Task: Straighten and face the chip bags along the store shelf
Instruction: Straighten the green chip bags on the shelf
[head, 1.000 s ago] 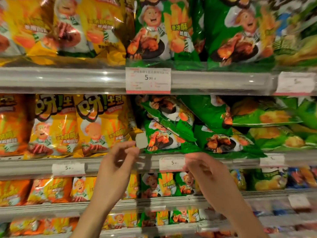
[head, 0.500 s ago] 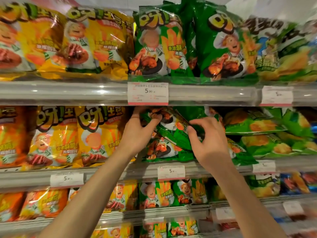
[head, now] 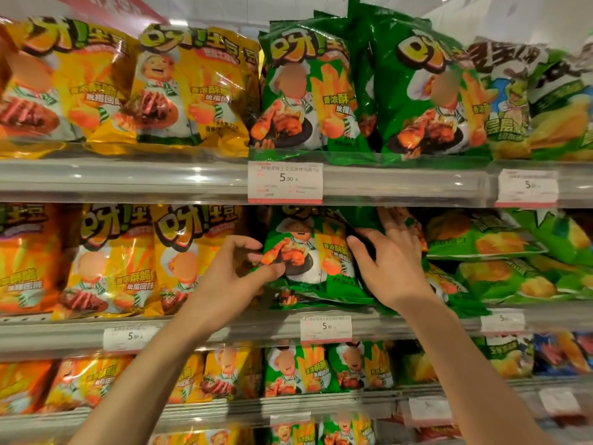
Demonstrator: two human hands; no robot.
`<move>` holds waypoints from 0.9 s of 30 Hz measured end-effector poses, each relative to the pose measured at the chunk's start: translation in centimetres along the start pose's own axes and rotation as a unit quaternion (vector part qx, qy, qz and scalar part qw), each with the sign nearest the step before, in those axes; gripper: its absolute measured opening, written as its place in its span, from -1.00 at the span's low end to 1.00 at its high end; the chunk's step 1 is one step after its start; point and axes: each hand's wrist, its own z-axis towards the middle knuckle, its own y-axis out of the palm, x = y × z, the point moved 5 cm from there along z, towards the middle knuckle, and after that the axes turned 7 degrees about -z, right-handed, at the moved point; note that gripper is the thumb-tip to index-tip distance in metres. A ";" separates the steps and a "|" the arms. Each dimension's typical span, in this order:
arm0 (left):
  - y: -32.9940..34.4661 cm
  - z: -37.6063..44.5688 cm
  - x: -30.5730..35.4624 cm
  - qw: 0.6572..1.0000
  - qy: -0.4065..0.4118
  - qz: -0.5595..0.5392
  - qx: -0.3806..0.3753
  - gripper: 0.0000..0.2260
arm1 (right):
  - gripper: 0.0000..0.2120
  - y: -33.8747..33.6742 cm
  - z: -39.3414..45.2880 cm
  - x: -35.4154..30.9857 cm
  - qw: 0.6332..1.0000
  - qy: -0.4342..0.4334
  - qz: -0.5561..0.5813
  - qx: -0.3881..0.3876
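A green chip bag [head: 316, 252] stands nearly upright, face forward, on the middle shelf [head: 224, 329]. My left hand [head: 234, 271] pinches its left edge, thumb on the front. My right hand [head: 391, 261] grips its right edge, fingers reaching behind it against a tilted green bag [head: 362, 220]. More green bags [head: 449, 290] lie slumped to the right of my right hand. Yellow bags [head: 189, 252] stand upright to the left.
The top shelf carries upright yellow bags [head: 189, 88] and green bags [head: 308, 91] above a price tag [head: 285, 183]. Lighter green bags [head: 500, 245] lie flat at right. Lower shelves hold smaller bags [head: 298, 369].
The green bag that lay tilted now stands nearly upright between my hands. My left hand dropped to its left edge and my right hand slid to its right edge. The view tilted upward.
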 end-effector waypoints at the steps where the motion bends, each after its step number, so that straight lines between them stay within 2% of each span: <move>1: 0.1 0.0 0.2 0.999 -0.037 -0.016 -0.035 -0.52 | -0.52 0.0 -0.1 -0.1 1.000 0.000 0.004 0.000; 4: 0.4 1.3 1.0 0.989 -0.116 -0.024 -0.090 -0.33 | -0.50 0.1 -0.3 -0.4 1.000 -0.007 0.012 0.000; 7: 1.4 3.4 1.3 0.988 -0.119 0.017 -0.092 -0.17 | -0.53 -0.1 -0.5 -0.5 1.000 -0.009 0.014 0.000; 10: 1.9 4.4 1.2 0.994 -0.089 0.013 -0.058 -0.20 | -0.59 -0.6 -0.7 -0.5 1.000 -0.013 0.013 -0.005; 13: 1.8 3.8 1.0 0.997 -0.070 0.006 -0.026 -0.36 | -0.61 -1.3 -1.1 -0.4 0.999 -0.032 0.036 0.002; 15: 1.1 3.0 0.7 0.998 -0.067 0.006 -0.007 -0.38 | -0.61 -1.7 -1.2 0.2 0.997 -0.037 0.065 0.018; 18: -0.1 1.9 0.6 0.998 -0.064 0.017 0.012 -0.39 | -0.50 -2.0 -0.3 2.1 0.997 -0.017 0.057 0.050; 21: -0.6 1.5 0.5 0.997 -0.066 0.015 0.027 -0.40 | -0.31 -1.2 0.7 3.7 1.000 -0.011 0.011 -0.005; 23: -0.8 1.3 0.5 0.997 -0.064 0.023 0.035 -0.43 | -0.26 -0.4 1.0 4.2 0.999 -0.014 0.010 -0.043; 27: -0.6 1.3 0.5 0.996 -0.064 0.033 0.047 -0.43 | -0.32 -0.3 0.4 3.7 0.998 0.024 -0.050 0.026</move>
